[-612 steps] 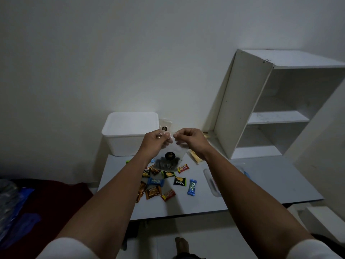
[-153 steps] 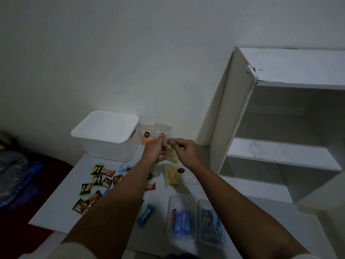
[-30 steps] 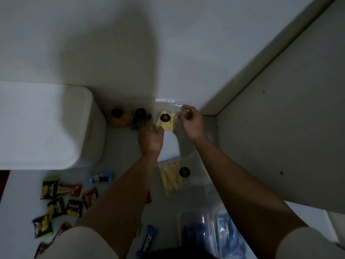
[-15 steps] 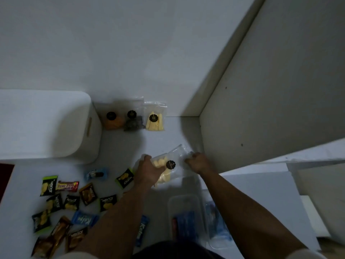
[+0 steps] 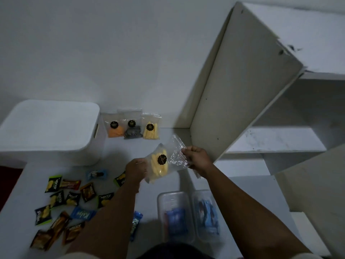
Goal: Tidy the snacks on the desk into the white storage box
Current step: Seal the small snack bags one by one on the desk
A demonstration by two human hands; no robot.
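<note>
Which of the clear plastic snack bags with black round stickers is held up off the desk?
The clear bag of pale yellow sticks, held between both hands; the other three bags lean against the wall.

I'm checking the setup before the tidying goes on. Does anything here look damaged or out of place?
Yes. The white shelf unit has a chipped, broken top corner. The white storage box has its lid on, and no snack is in it yet: three clear bags lean against the wall beside it instead, and small packets lie scattered over the desk.
</note>
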